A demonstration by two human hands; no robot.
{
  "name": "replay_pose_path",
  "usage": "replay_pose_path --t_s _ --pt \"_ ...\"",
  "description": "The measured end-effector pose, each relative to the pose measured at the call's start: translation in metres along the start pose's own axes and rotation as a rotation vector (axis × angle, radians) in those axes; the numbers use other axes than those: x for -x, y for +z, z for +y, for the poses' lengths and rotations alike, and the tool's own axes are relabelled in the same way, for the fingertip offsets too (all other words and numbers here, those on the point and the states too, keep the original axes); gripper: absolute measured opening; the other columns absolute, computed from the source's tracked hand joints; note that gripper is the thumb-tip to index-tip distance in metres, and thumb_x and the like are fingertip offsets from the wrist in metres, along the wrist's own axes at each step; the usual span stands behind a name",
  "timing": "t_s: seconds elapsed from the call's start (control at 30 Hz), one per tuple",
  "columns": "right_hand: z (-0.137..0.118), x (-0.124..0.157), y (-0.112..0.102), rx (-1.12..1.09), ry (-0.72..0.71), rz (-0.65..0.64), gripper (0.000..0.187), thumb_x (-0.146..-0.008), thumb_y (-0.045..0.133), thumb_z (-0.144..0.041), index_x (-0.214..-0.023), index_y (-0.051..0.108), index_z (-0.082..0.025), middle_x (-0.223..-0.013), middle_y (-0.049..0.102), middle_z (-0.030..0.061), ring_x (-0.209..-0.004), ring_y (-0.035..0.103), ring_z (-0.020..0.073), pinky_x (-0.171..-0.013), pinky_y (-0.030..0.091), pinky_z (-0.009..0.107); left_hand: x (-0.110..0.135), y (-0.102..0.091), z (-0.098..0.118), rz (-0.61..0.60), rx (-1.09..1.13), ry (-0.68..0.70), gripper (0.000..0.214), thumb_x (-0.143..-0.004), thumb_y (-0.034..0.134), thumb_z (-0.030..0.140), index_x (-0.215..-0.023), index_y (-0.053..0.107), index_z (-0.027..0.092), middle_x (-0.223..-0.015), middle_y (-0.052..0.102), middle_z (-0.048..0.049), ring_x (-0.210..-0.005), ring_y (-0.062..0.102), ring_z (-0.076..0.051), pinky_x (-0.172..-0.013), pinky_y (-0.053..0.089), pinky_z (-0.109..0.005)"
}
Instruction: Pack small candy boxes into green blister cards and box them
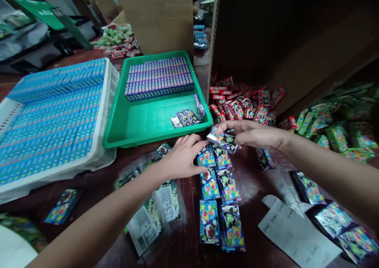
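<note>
My right hand [251, 134] pinches a small purple packet [223, 139] just above the far end of two rows of little packets on the dark table. The left row is blue packets [209, 205], the right row purple witch packets [229, 208]. My left hand [182, 155] rests beside the top of the blue row, fingers curled, its fingertips touching the top blue packet and almost meeting the held one.
A green tray [148, 120] holds a block of purple packets and a few loose ones. A white crate [103, 114] is full of blue packets. Red packets [242, 102] and green packets [337, 122] lie in heaps by a cardboard wall. Clear wrappers [154, 212] and a paper slip [293, 232] lie near.
</note>
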State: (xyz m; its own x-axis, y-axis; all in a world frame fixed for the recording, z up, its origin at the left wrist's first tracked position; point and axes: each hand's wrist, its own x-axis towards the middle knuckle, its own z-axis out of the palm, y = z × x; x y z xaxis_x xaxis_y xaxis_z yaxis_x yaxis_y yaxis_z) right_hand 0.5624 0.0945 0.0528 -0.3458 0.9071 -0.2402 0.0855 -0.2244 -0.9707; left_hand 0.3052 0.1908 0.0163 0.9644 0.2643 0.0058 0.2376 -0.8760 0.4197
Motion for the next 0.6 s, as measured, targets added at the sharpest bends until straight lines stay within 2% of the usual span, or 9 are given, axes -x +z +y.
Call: replay_pose_path --t_s 0.1,0.17,0.2,0.27,0.37,0.43,0.5,0.53,0.6 --pt "-0.004 0.0 0.008 0.163 -0.05 0.136 0.021 -0.084 0.058 -0.021 -0.1 0.072 -0.022 -0.123 0.065 0.006 -0.121 0.057 0.0251 -0.102 0.048 0.039 0.012 0.0 0.006 0.063 -0.01 -0.044 0.095 -0.075 0.073 0.073 -0.149 0.045 0.021 -0.145 0.05 -0.0154 -0.132 0.046 -0.036 -0.111 0.037 -0.052" --pt "-0.008 0.007 0.007 0.31 -0.084 0.192 0.019 -0.089 0.062 -0.029 -0.105 0.072 -0.024 -0.126 0.064 0.0061 -0.124 0.056 0.0265 -0.106 0.045 0.041 0.027 -0.003 0.004 0.131 -0.048 -0.113 0.086 -0.081 0.068 0.07 -0.148 0.045 0.022 -0.146 0.051 -0.014 -0.132 0.047 -0.034 -0.111 0.038 -0.05" --pt "-0.01 0.011 0.004 0.364 -0.087 0.21 0.025 -0.09 0.065 -0.033 -0.113 0.069 -0.026 -0.126 0.064 0.0061 -0.12 0.058 0.0257 -0.103 0.047 0.04 0.035 -0.005 0.0 0.171 -0.084 -0.176 0.076 -0.087 0.065 0.065 -0.147 0.047 0.021 -0.143 0.054 -0.0133 -0.13 0.049 -0.033 -0.109 0.039 -0.049" --pt "-0.014 0.018 -0.007 0.447 -0.065 0.207 0.042 -0.088 0.07 -0.039 -0.127 0.059 -0.027 -0.118 0.066 0.0059 -0.098 0.064 0.0216 -0.083 0.054 0.033 0.05 -0.009 -0.011 0.229 -0.18 -0.343 0.061 -0.094 0.06 0.056 -0.14 0.052 0.017 -0.133 0.062 -0.0135 -0.122 0.054 -0.032 -0.105 0.042 -0.048" --pt "-0.023 0.016 -0.025 0.578 0.055 0.075 0.037 -0.089 0.07 -0.046 -0.118 0.064 -0.023 -0.094 0.071 0.0022 -0.074 0.063 0.0173 -0.062 0.048 0.028 0.064 -0.01 -0.03 0.163 -0.307 -0.528 0.072 -0.088 0.065 0.062 -0.135 0.056 0.009 -0.12 0.069 -0.0168 -0.11 0.058 -0.037 -0.097 0.047 -0.05" --pt "-0.028 0.003 -0.029 0.655 0.125 -0.113 0.029 -0.089 0.068 -0.046 -0.105 0.072 -0.022 -0.089 0.074 0.0017 -0.077 0.067 0.0189 -0.066 0.05 0.029 0.066 -0.007 -0.037 0.094 -0.354 -0.559 0.079 -0.083 0.069 0.064 -0.136 0.056 0.006 -0.116 0.07 -0.0185 -0.106 0.06 -0.039 -0.094 0.048 -0.051" --pt "-0.028 -0.014 -0.026 0.707 0.151 -0.279 0.025 -0.089 0.068 -0.042 -0.099 0.077 -0.022 -0.093 0.077 0.0019 -0.084 0.07 0.0206 -0.073 0.052 0.03 0.064 -0.004 -0.037 0.1 -0.377 -0.546 0.077 -0.083 0.07 0.059 -0.138 0.054 0.006 -0.117 0.069 -0.0187 -0.108 0.059 -0.039 -0.096 0.047 -0.051" --pt "-0.027 -0.022 -0.022 0.737 0.15 -0.325 0.024 -0.088 0.068 -0.039 -0.1 0.078 -0.021 -0.095 0.078 0.0024 -0.086 0.071 0.0211 -0.076 0.053 0.031 0.063 -0.003 -0.035 0.126 -0.377 -0.53 0.075 -0.083 0.07 0.055 -0.138 0.054 0.007 -0.12 0.068 -0.0185 -0.111 0.059 -0.039 -0.098 0.046 -0.051" --pt "-0.023 -0.032 -0.017 0.826 0.112 -0.307 0.029 -0.084 0.071 -0.035 -0.107 0.077 -0.019 -0.103 0.078 0.0053 -0.094 0.071 0.0234 -0.082 0.054 0.033 0.063 -0.004 -0.026 0.187 -0.359 -0.476 0.072 -0.083 0.069 0.048 -0.14 0.051 0.008 -0.127 0.065 -0.0186 -0.119 0.056 -0.039 -0.102 0.044 -0.052"
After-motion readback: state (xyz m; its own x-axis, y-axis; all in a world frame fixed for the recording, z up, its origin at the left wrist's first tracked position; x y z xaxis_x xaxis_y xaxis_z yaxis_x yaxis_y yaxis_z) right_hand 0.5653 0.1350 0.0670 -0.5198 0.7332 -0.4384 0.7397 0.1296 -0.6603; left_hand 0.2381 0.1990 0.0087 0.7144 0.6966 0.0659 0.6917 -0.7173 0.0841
